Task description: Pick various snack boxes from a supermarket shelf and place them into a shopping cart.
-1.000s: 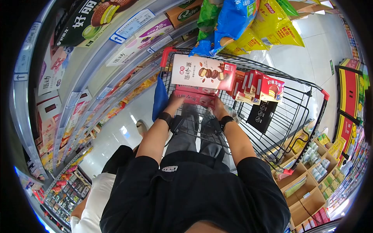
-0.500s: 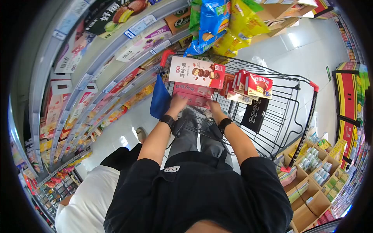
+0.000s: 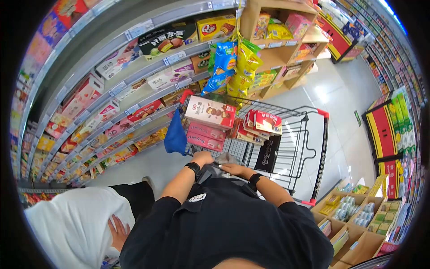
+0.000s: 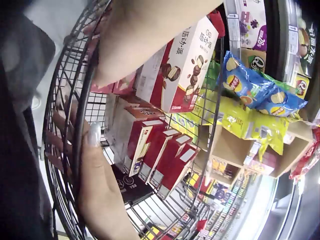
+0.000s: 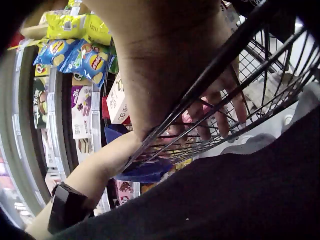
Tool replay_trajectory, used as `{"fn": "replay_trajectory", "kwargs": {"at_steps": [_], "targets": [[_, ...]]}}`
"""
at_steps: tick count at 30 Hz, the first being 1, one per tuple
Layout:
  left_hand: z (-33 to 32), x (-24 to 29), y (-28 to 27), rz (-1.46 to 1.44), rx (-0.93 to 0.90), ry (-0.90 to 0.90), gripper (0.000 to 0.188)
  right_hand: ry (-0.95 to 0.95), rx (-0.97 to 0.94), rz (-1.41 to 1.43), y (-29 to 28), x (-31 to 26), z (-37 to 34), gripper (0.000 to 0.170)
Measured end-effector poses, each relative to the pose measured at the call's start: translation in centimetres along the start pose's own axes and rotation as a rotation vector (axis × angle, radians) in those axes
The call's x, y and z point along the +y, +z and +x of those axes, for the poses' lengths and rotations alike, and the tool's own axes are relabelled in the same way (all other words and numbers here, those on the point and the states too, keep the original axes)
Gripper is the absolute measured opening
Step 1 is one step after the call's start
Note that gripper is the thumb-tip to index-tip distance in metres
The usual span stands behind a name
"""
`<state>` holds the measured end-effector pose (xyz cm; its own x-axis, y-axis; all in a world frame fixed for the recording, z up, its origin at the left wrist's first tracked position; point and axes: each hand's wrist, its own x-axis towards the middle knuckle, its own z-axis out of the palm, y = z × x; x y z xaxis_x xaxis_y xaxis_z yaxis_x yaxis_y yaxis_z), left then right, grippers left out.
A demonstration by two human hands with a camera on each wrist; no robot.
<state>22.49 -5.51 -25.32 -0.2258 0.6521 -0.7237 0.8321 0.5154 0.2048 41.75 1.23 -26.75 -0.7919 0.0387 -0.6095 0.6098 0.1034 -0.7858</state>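
Observation:
A black wire shopping cart (image 3: 321, 159) with red corners stands before me. My left hand (image 3: 204, 158) grips its near rim. Beside it my right hand (image 3: 235, 169) holds the same rim; in the left wrist view the right hand's thumb (image 4: 94, 150) lies inside the bar and its fingers outside the wires. A white-and-red box of chocolate pies (image 3: 210, 112) lies atop two pink boxes (image 3: 204, 139) at the cart's left end. Several red pie boxes (image 3: 266, 122) lean together at the middle, beside a black panel (image 3: 267, 154).
Shelves of boxed snacks (image 3: 168, 40) run along the left. Blue chip bags (image 3: 224, 58) and yellow bags (image 3: 246, 67) hang beyond the cart. A blue cloth (image 3: 175, 136) hangs at its left corner. A person in a white top (image 3: 80, 224) is close on my left; a wooden bin (image 3: 354, 219) stands right.
Both hands have left the ends of the pink boxes and drawn back to the cart's near rim. The head view has tilted up, showing more shelf. The person at left has come further into view.

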Motion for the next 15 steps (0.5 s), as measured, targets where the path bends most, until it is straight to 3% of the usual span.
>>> {"fn": "replay_trajectory", "kwargs": {"at_steps": [2, 4, 6, 9, 13, 15], "targets": [[0.0, 0.0, 0.4, 0.034, -0.091, -0.012, 0.048, -0.129, -0.081, -0.068, 0.0, 0.1, -0.3, 0.059], [-0.5, 0.4, 0.3, 0.090, -0.184, -0.054, 0.051, -0.020, -0.207, 0.052, 0.3, 1.0, 0.5, 0.060], [-0.6, 0.6, 0.8, 0.080, -0.242, -0.065, 0.052, -0.031, -0.234, -0.064, 0.2, 1.0, 0.5, 0.058], [-0.6, 0.1, 2.5, 0.072, -0.315, -0.062, 0.055, -0.208, -0.204, -0.306, 0.4, 0.6, 0.2, 0.060], [1.2, -1.5, 5.5, -0.003, -0.336, -0.042, 0.056, -0.164, -0.283, -0.234, 0.5, 0.6, 0.2, 0.064], [1.9, -2.2, 6.2, -0.097, -0.429, -0.024, 0.056, -0.079, -0.347, -0.186, 0.2, 0.3, 0.1, 0.064]]}}
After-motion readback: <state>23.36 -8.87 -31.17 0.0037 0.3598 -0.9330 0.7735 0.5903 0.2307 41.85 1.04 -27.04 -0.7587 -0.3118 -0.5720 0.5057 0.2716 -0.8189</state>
